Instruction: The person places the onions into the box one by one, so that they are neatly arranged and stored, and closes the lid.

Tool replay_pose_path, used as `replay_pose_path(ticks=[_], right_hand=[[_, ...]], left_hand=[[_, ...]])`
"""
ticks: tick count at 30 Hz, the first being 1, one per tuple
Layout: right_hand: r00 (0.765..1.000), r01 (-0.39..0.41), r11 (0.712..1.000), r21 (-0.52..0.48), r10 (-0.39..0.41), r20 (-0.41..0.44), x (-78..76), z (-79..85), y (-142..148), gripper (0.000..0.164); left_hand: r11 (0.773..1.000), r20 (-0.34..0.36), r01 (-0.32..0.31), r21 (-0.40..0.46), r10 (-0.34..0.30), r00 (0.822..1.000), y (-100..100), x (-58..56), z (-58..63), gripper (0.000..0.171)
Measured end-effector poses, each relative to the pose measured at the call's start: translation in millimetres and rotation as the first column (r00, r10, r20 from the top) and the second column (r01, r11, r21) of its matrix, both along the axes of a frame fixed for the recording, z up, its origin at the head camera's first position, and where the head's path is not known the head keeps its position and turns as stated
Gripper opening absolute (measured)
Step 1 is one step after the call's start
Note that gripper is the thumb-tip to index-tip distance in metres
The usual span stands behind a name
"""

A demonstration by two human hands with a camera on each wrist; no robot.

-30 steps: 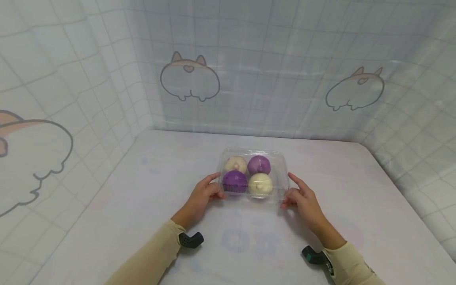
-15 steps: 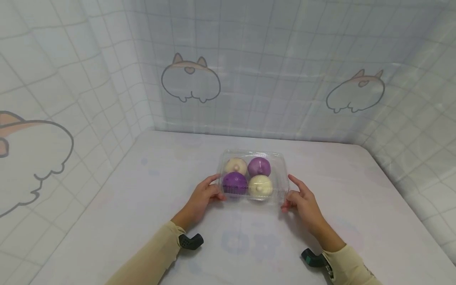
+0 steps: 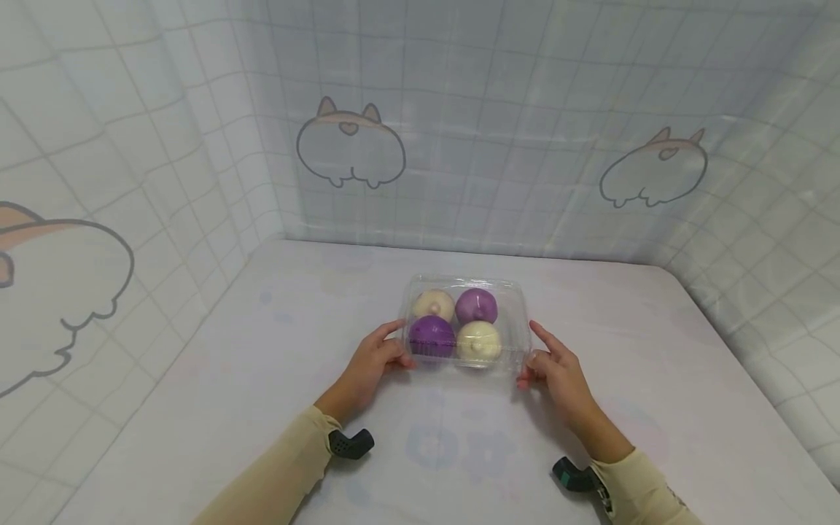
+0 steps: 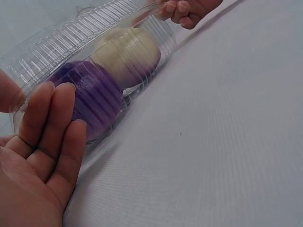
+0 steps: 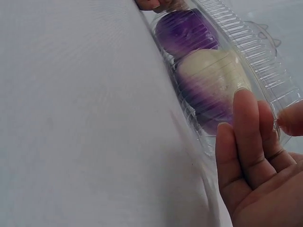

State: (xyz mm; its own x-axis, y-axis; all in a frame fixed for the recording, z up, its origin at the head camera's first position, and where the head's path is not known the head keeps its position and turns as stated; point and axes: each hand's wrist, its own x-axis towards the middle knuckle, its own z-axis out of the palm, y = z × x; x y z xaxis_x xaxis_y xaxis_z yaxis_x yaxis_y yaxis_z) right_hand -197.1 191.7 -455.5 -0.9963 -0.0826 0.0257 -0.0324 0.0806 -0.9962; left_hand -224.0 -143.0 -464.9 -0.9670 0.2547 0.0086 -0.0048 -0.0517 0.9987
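A clear plastic clamshell box (image 3: 514, 317) lies on the white tabletop, its ribbed walls plain in both wrist views. Inside are several round, smooth, turnip-like pieces, two purple (image 3: 432, 337) and two cream (image 3: 479, 341), the tops bearing a small knob. My left hand (image 3: 372, 361) holds the left end of the box, index finger along its side and other fingertips at the front wall. At the right end, my right hand (image 3: 559, 375) grips the near corner, a fingertip on the rim in the right wrist view. Cream pieces show purple lower down in the wrist views.
The white tabletop (image 3: 282, 306) carries faint printed marks. Grid-patterned curtains (image 3: 499, 160) with corgi drawings enclose the back and sides. Dark devices (image 3: 351, 444) are worn at both wrists, beside beige sleeves.
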Motion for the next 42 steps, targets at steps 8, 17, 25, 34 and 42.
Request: replay_pose_path(ticks=[8,17,25,34,42], right_hand=[[0.999,-0.026,1.000,-0.010,0.026,-0.020,-1.0,-1.1,1.8,0.063],[1.000,-0.006,0.999,-0.052,0.005,-0.015,2.1,-3.0,0.5,0.063],[0.999,-0.005,0.999,-0.034,0.004,-0.036,-1.6,-1.4,0.9,0.062],[1.000,-0.012,0.999,-0.038,0.011,-0.028,-3.7,-5.0,3.6,0.059],[0.999,0.030,0.999,-0.026,-0.031,-0.011,-4.0,-0.8,3.1,0.054]], left_hand=[[1.000,0.004,0.000,0.013,0.000,1.000,-0.3,0.3,-0.3,0.057],[1.000,0.002,0.004,0.000,-0.004,1.000,2.4,-1.2,-2.2,0.057],[0.999,-0.006,-0.026,-0.036,0.026,1.000,4.7,-1.5,0.6,0.055],[0.998,0.003,-0.024,-0.051,0.024,1.000,4.6,-0.6,-0.4,0.055],[0.998,0.003,-0.042,-0.052,0.042,0.999,2.8,0.7,2.7,0.053]])
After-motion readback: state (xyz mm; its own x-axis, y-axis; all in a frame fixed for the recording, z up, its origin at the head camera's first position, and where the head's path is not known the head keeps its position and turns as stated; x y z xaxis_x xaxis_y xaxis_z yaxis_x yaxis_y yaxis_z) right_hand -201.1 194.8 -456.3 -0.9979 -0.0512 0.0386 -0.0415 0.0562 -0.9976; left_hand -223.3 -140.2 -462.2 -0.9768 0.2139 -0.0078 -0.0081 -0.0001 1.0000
